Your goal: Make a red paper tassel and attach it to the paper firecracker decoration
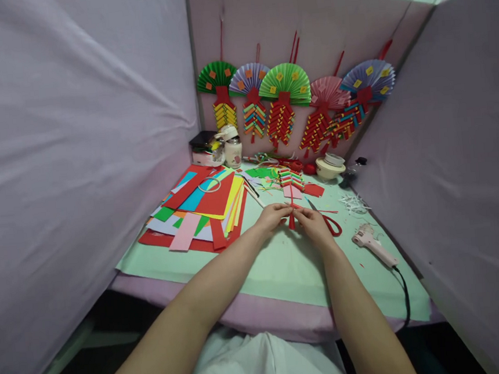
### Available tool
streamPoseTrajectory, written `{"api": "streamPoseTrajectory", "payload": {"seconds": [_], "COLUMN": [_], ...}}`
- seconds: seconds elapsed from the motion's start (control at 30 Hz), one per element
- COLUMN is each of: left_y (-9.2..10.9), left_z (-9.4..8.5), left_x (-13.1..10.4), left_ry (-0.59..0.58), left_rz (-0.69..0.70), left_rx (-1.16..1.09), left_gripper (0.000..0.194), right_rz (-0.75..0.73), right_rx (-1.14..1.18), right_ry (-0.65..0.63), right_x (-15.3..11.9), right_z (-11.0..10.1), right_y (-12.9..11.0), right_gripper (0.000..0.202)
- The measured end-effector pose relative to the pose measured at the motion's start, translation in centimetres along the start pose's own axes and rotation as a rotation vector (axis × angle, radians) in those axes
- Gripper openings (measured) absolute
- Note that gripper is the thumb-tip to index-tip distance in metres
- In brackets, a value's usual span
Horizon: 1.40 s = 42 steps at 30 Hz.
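Note:
Both of my hands meet over the middle of the table, closed on a small red tassel point(291, 222) that hangs down between them. My left hand point(273, 216) pinches it from the left side, and my right hand point(312, 223) pinches from the right. A red strand rises from the pinch toward a row of rolled paper firecrackers point(291, 179) in red, green and other colours, just beyond my fingers. Red-handled scissors point(334, 226) lie beside my right hand, partly hidden by it. Close to the left hand is a white pen-like stick point(254, 194).
Coloured paper sheets point(191, 222) are piled at left. A pale glue gun point(375, 247) with a black cord lies at right, near a tangle of clear scraps point(354, 204). A lidded jar point(233, 152) and bowl point(330, 167) stand behind. Paper fan ornaments point(285, 85) hang on the back wall.

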State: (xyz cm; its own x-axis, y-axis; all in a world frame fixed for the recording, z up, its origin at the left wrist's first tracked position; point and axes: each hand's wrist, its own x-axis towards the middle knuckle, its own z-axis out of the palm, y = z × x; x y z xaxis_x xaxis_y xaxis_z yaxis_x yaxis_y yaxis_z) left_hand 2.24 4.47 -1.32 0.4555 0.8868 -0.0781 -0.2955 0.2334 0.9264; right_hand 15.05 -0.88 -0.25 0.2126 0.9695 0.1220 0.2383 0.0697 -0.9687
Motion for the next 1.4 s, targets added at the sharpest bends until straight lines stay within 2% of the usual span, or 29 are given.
{"api": "streamPoseTrajectory", "payload": {"seconds": [0.2, 0.47, 0.73, 0.97, 1.27, 1.4], "left_y": [-0.1, -0.7, -0.5, -1.0, -0.7, -0.4], "left_z": [0.1, 0.2, 0.4, 0.3, 0.3, 0.6], "left_x": [0.0, 0.7, 0.4, 0.3, 0.6, 0.3], "left_ry": [-0.019, 0.097, 0.108, 0.020, 0.130, 0.144], "left_rz": [0.031, 0.091, 0.110, 0.083, 0.117, 0.151], "left_rx": [-0.041, -0.120, -0.183, -0.068, -0.048, -0.048], "left_gripper": [0.019, 0.010, 0.017, 0.035, 0.027, 0.020], "right_rz": [0.020, 0.018, -0.017, -0.005, 0.002, 0.017], "right_rx": [-0.005, -0.047, -0.097, -0.088, -0.103, -0.103], "right_ry": [-0.022, -0.044, -0.039, 0.003, -0.047, -0.072], "right_x": [0.2, 0.2, 0.2, -0.1, -0.3, -0.4], "right_z": [0.1, 0.4, 0.6, 0.6, 0.7, 0.9], "right_y": [0.3, 0.7, 0.6, -0.1, -0.4, -0.6], "right_gripper": [0.036, 0.035, 0.033, 0.033, 0.033, 0.031]}}
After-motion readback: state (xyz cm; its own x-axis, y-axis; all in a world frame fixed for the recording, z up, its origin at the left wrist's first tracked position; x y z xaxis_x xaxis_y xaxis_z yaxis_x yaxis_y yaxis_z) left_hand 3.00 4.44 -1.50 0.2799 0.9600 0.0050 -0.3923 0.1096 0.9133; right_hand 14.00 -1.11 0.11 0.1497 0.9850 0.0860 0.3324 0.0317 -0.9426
